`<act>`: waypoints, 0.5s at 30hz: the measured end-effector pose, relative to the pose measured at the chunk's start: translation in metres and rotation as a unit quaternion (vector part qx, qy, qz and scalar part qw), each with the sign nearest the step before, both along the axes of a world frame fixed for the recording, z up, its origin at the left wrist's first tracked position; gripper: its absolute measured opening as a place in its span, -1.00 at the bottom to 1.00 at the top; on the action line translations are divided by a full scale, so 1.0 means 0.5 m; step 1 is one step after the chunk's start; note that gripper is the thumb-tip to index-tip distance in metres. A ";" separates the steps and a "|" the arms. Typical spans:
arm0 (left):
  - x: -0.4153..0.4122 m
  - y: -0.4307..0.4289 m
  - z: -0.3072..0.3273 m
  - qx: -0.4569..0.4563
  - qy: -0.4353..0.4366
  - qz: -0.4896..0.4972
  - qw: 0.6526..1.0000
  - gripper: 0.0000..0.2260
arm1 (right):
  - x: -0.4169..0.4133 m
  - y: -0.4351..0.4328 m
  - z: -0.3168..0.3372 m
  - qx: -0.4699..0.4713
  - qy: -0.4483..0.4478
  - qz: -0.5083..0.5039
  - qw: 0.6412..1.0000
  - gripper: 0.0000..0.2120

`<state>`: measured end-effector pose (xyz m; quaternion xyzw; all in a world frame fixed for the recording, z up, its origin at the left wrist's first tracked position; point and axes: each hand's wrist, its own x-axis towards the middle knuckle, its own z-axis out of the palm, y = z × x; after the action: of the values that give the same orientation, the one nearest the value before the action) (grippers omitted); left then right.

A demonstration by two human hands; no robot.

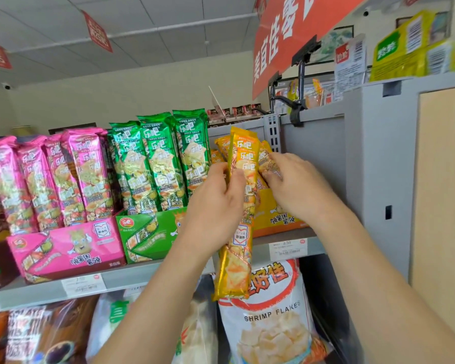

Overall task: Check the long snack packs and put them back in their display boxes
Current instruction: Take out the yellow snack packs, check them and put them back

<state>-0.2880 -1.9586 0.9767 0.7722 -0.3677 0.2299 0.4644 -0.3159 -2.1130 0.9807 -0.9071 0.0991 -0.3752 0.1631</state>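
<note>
While the left hand (216, 206) grips a long yellow pack (234, 271) around its middle, thumb in front and fingers curled behind, the pack stands upright in front of the shelf (142, 274) edge, its lower end hanging below it. The right hand (297, 185) reaches into the yellow box (279, 219), fingers curled onto the boxed packs (264, 156) leaning there. Such a pack looks light, with a slick, crinkly foil wrapper, and the crisps inside would probably break under a squeeze. Being long, it would likely bend if held by one end, so a gentle hold near the middle seems wisest. Left of the yellow box stand green packs (158, 158) and pink packs (50, 174) in their own boxes.
</note>
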 end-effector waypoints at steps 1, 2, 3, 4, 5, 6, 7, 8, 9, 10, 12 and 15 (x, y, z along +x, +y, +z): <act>-0.004 0.002 -0.002 -0.037 0.015 -0.022 0.999 -0.76 | -0.019 0.011 -0.014 0.033 -0.078 0.017 0.996 -0.70; -0.010 0.003 -0.004 -0.078 0.036 -0.053 0.995 -0.77 | -0.040 0.022 -0.031 0.068 -0.150 0.037 0.986 -0.70; -0.018 0.003 -0.005 -0.115 0.063 -0.085 0.988 -0.79 | -0.063 0.035 -0.049 0.100 -0.207 0.054 0.972 -0.69; -0.026 0.003 -0.006 -0.147 0.087 -0.113 0.979 -0.82 | -0.088 0.049 -0.068 0.126 -0.239 0.069 0.960 -0.68; -0.033 0.002 -0.008 -0.176 0.108 -0.137 0.969 -0.86 | -0.111 0.062 -0.086 0.150 -0.256 0.096 0.950 -0.66; -0.039 -0.001 -0.011 -0.204 0.128 -0.158 0.957 -0.88 | -0.131 0.075 -0.103 0.192 -0.250 0.138 0.939 -0.62; -0.045 -0.006 -0.013 -0.229 0.149 -0.178 0.945 -0.86 | -0.148 0.088 -0.119 0.249 -0.223 0.195 0.922 -0.57; -0.049 -0.011 -0.017 -0.248 0.166 -0.193 0.935 -0.81 | -0.158 0.099 -0.134 0.290 -0.186 0.235 0.909 -0.51; -0.054 -0.018 -0.021 -0.260 0.178 -0.206 0.926 -0.76 | -0.165 0.109 -0.145 0.301 -0.151 0.255 0.906 -0.47; -0.058 -0.025 -0.026 -0.266 0.187 -0.216 0.921 -0.72 | -0.167 0.117 -0.155 0.294 -0.125 0.252 0.913 -0.45; -0.066 -0.036 -0.035 -0.265 0.201 -0.228 0.915 -0.63 | -0.174 0.126 -0.164 0.315 -0.115 0.248 0.909 -0.52; -0.070 -0.043 -0.032 -0.283 0.246 -0.257 0.891 -0.49 | -0.197 0.126 -0.157 0.460 -0.107 0.259 0.843 -0.68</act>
<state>-0.3229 -1.9802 0.9605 0.5183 -0.3463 -0.0003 0.7819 -0.4146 -2.0500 0.9020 -0.6749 0.0038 -0.3253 0.6623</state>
